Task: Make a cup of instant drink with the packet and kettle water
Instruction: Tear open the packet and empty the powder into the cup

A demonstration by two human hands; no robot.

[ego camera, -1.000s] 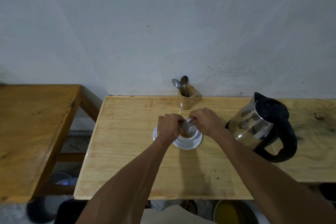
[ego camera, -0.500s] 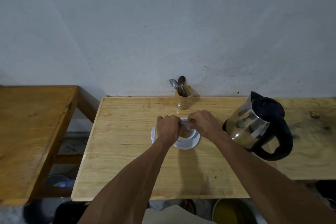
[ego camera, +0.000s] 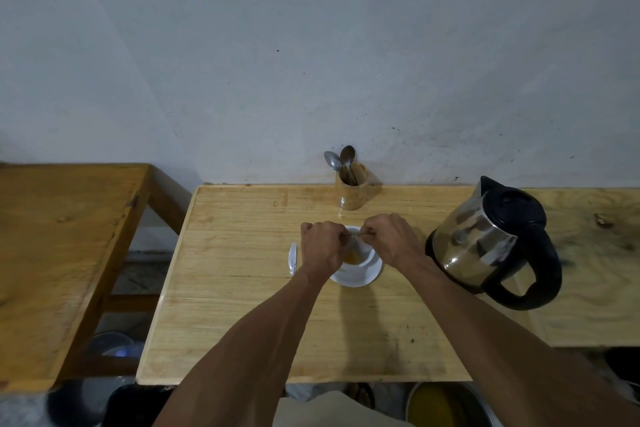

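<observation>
A white cup [ego camera: 360,257] stands on a white saucer [ego camera: 356,277] in the middle of the wooden table [ego camera: 242,288]; orange-brown powder shows inside the cup. My left hand [ego camera: 322,246] and my right hand [ego camera: 389,239] are both closed over the cup, pinching the two ends of a small silvery packet [ego camera: 355,236] held above its mouth. Most of the packet is hidden by my fingers. The steel kettle [ego camera: 485,243] with a black lid and handle stands to the right of the cup.
A wooden holder [ego camera: 351,189] with spoons [ego camera: 341,159] stands against the wall behind the cup. A small white object [ego camera: 293,258] lies left of the saucer. A second wooden table [ego camera: 62,253] is at the left. A pot [ego camera: 446,406] sits below the front edge.
My hands stay over the cup, holding the packet. The packet is now stretched flatter between them, and more powder shows in the cup.
</observation>
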